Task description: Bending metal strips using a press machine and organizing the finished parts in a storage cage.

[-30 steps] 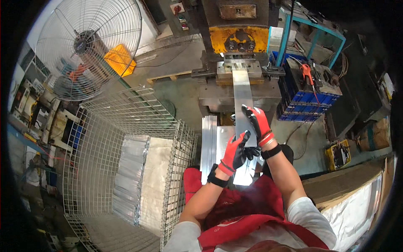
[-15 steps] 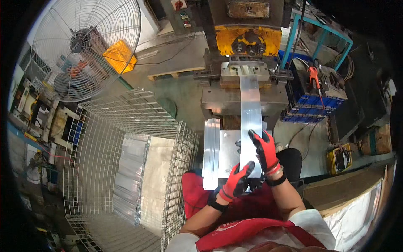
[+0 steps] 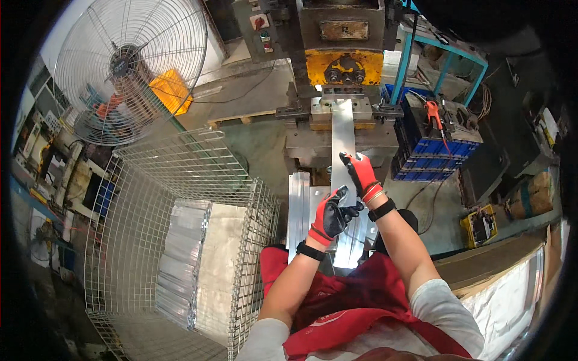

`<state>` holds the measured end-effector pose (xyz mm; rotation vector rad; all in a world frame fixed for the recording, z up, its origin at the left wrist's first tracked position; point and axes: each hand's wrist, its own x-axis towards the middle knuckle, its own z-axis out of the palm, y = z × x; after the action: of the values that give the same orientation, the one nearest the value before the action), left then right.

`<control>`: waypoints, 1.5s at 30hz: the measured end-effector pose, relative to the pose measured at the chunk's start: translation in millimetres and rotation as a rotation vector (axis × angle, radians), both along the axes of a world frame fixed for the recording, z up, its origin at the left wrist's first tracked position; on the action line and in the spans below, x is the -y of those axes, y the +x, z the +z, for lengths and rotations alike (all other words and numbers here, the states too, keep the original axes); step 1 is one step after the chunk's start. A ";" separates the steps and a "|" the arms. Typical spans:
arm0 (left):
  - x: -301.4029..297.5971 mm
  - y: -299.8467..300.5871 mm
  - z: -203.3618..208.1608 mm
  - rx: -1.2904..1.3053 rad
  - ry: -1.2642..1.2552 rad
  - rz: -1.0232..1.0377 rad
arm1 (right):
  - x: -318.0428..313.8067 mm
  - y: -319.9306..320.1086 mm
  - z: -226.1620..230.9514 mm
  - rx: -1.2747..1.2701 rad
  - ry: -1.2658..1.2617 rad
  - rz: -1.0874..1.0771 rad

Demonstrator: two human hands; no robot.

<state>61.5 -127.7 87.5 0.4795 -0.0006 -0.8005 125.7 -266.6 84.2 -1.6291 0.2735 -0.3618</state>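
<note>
A long flat metal strip (image 3: pixel 344 135) runs from my hands to the press, its far end resting at the die (image 3: pixel 362 108). My right hand (image 3: pixel 361 175), in a red and black glove, grips the strip's right edge, thumb on top. At the near end, my left hand (image 3: pixel 330 216) is closed round the strip's left corner, its fingers partly under it. More metal strips (image 3: pixel 298 201) lie stacked to the left of my hands. Another strip (image 3: pixel 351 246) lies below them, near my lap.
A wire mesh cage (image 3: pixel 256 240) at left holds metal strips (image 3: pixel 179 259) beside a tan sheet. The press (image 3: pixel 340 36) stands ahead. Blue crates (image 3: pixel 430 153) bearing a red air gun (image 3: pixel 433 114) stand at right. A large fan (image 3: pixel 129 66) is at far left.
Both hands have moved forward, pushing the metal strip farther into the press die. My arms are stretched out more, and a strip near my lap now shows. The view has shifted slightly.
</note>
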 end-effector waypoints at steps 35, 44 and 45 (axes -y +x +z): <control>15.6 11.9 18.3 0.155 0.215 -0.116 | 18.2 12.9 11.7 0.047 0.055 0.128; 13.0 15.1 13.6 0.477 0.318 -0.057 | 20.4 -26.0 -11.0 0.043 0.509 0.328; 14.8 13.3 11.6 0.623 0.389 0.007 | 19.7 -26.1 -9.8 0.014 0.519 0.308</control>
<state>74.7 -142.5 99.1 1.0833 -0.4268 -0.6175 99.6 -286.3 74.4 -1.1326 0.0904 -0.0555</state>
